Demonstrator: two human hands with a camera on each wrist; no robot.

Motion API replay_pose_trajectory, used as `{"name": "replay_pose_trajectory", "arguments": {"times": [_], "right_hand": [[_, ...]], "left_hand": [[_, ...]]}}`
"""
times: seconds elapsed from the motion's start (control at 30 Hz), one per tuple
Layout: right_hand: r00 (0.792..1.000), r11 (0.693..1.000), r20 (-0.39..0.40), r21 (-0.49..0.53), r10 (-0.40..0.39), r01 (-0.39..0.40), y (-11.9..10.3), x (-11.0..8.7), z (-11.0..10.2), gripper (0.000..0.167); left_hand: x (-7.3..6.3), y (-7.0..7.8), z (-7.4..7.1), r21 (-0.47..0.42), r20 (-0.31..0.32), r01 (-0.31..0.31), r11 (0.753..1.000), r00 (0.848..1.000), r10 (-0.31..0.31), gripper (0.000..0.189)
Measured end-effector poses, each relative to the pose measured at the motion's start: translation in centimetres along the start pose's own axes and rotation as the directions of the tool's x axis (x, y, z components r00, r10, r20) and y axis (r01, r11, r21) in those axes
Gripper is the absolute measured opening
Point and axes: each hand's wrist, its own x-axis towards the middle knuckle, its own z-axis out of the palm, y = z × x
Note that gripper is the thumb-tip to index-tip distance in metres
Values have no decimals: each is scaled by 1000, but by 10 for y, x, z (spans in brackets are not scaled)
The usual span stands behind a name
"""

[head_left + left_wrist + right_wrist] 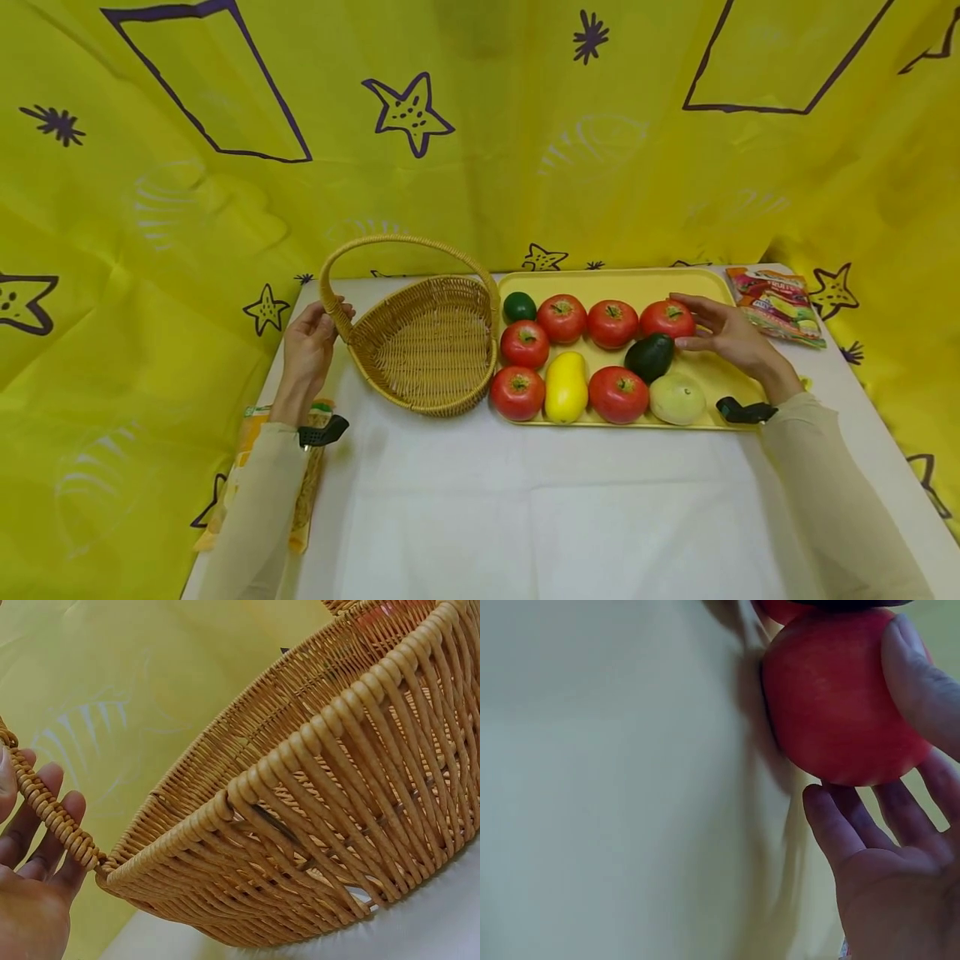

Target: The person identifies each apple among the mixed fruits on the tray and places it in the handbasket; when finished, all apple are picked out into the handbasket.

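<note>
A wicker basket (431, 346) with a tall arched handle (56, 814) stands on the white table. My left hand (309, 340) holds the handle near its left foot, thumb on one side and fingers behind it. At the tray's back right, my right hand (723, 333) grips a red apple (840, 697) between thumb and fingers. The dark avocado (649, 358) lies right beside that apple. Several more red apples, such as the front one (618, 395), share the yellow tray (720, 287) with a small green fruit (519, 307), a long yellow fruit (566, 387) and a pale green fruit (677, 398).
The basket's right rim meets the tray's left end. A colourful fruit-print bag (776, 304) lies at the table's back right corner. Under my left forearm is an orange and yellow packet (303, 500). Yellow patterned cloth (480, 183) hangs behind and along both sides.
</note>
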Motion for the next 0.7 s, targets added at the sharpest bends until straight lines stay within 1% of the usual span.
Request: {"name": "replay_pose_trajectory", "arguments": {"times": [0.13, 0.23, 0.33, 0.43, 0.5, 0.57, 0.63, 0.7], "right_hand": [[999, 1000, -52, 3, 9, -9, 2, -2, -3, 73], [996, 1000, -83, 7, 20, -19, -3, -5, -5, 73], [995, 1000, -102, 14, 2, 0, -9, -8, -6, 73], [992, 998, -124, 48, -22, 29, -15, -9, -6, 73], [989, 995, -144, 91, -25, 38, -18, -9, -6, 73], [987, 993, -160, 112, -23, 42, -21, -9, -5, 73], [985, 993, -172, 110, -18, 38, -22, -8, -4, 74], [985, 996, -175, 85, -9, 24, -23, -8, -4, 74]], "left_hand": [[1, 0, 2, 7, -4, -6, 1000, 1000, 6, 21], [1, 0, 2, -7, -8, 1, 1000, 1000, -1, 21], [1, 0, 1, -26, -9, 9, 1000, 1000, -10, 21], [0, 1, 1, -24, -15, 13, 1000, 1000, -13, 20], [0, 0, 2, -20, -19, 10, 1000, 1000, -11, 20], [-1, 0, 2, -18, -24, 5, 1000, 1000, -6, 20], [-1, 0, 3, -13, -28, -1, 1000, 1000, 1, 20], [-2, -1, 4, -5, -34, -6, 1000, 999, 6, 20]]}}
